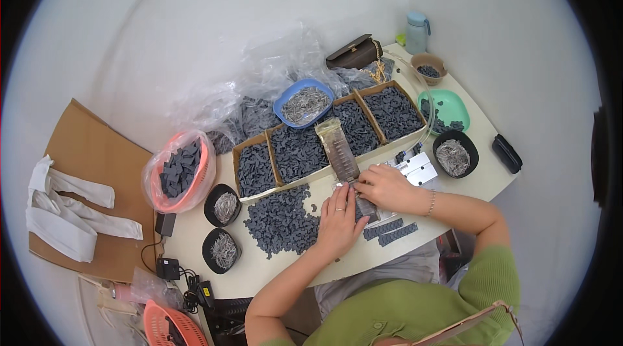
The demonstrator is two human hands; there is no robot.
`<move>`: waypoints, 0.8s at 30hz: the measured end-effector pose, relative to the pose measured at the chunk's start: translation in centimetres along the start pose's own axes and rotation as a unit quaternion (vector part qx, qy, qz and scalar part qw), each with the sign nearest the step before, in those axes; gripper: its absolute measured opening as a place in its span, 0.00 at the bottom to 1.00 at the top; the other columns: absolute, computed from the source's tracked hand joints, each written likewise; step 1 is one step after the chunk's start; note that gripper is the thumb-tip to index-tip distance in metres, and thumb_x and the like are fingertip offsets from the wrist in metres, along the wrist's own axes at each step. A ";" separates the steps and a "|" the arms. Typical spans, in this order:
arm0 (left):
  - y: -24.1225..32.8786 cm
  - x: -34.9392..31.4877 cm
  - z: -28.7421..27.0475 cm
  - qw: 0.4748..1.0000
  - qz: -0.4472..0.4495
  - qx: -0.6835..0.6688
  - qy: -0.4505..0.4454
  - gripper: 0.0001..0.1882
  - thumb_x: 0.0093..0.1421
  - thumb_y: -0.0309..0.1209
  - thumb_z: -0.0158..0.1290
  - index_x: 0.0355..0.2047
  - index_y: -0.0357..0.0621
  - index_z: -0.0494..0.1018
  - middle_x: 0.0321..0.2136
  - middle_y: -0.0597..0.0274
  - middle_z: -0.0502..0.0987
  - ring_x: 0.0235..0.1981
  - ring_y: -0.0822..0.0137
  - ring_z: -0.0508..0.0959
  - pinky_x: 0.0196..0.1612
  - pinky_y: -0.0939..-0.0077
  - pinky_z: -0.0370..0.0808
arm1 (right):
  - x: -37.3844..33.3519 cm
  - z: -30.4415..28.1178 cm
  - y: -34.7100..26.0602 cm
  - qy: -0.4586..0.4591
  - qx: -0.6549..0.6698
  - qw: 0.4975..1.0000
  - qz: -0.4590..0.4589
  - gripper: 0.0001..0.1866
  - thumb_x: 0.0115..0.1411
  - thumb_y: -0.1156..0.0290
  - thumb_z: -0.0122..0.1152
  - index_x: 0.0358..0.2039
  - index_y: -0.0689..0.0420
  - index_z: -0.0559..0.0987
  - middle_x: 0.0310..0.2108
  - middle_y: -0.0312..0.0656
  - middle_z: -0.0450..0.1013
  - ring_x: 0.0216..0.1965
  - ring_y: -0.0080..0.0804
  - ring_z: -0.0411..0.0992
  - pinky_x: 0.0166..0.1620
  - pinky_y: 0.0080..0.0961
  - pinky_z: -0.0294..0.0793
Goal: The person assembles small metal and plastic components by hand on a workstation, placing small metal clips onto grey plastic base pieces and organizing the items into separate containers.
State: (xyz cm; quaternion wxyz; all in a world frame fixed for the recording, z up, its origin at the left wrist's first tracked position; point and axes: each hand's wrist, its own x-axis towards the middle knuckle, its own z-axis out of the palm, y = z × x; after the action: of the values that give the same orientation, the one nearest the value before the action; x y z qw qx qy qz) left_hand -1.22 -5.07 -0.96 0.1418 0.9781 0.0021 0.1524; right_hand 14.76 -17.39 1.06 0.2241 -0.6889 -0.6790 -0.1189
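A metal fixture (366, 210) lies at the table's front, with a see-through channel (339, 151) full of dark pieces sloping down into it. My left hand (336, 228) rests along the fixture's left side, fingers stretched out and thumb apart. Across from it, my right hand (387, 189) bends its fingers down onto the channel's lower end. Its fingertips are closed, and whatever is between them is too small to make out. Joined strips of dark grey pieces (397, 234) lie just right of the fixture. A heap of small grey pieces (279, 219) spreads left of my left hand.
Behind my hands stands a divided cardboard tray (280, 180) of grey parts, with a blue bowl (279, 112) of metal pins on it. Black bowls (454, 174) of pins sit on both sides. A pink basket (209, 164), green bowl (457, 109) and black case (507, 154) stand farther out.
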 end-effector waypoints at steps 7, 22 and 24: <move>-0.1 0.2 -0.9 1.000 -0.009 -0.011 -0.003 0.37 0.57 0.44 0.55 0.59 0.32 0.59 0.62 0.40 0.54 0.63 0.46 0.56 0.61 0.50 0.52 | -2.0 -2.1 -1.2 0.008 -0.022 1.000 0.021 0.19 0.47 0.65 0.66 0.40 0.57 0.79 0.38 0.37 0.71 0.44 0.35 0.67 0.45 0.30 0.65; -0.9 1.2 -0.9 1.000 0.021 -0.007 0.016 0.32 0.55 0.41 0.57 0.56 0.36 0.65 0.60 0.40 0.56 0.60 0.44 0.58 0.60 0.51 0.54 | -4.0 -2.4 -3.8 -0.025 -0.058 0.997 0.048 0.27 0.51 0.57 0.63 0.45 0.65 0.75 0.49 0.47 0.68 0.52 0.40 0.64 0.55 0.39 0.61; -0.8 1.3 -0.8 1.000 0.013 -0.009 0.013 0.32 0.55 0.41 0.57 0.56 0.36 0.65 0.60 0.40 0.57 0.60 0.44 0.58 0.60 0.51 0.54 | -3.8 -2.0 -4.6 -0.029 -0.066 0.996 0.060 0.30 0.51 0.55 0.62 0.45 0.68 0.74 0.50 0.49 0.68 0.55 0.42 0.63 0.58 0.41 0.59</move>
State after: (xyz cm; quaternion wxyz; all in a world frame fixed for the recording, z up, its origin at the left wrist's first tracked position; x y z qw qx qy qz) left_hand -0.15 -4.01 -0.05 0.1489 0.9747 -0.0098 0.1665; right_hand 10.35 -21.73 1.67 0.1656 -0.7446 -0.6335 -0.1300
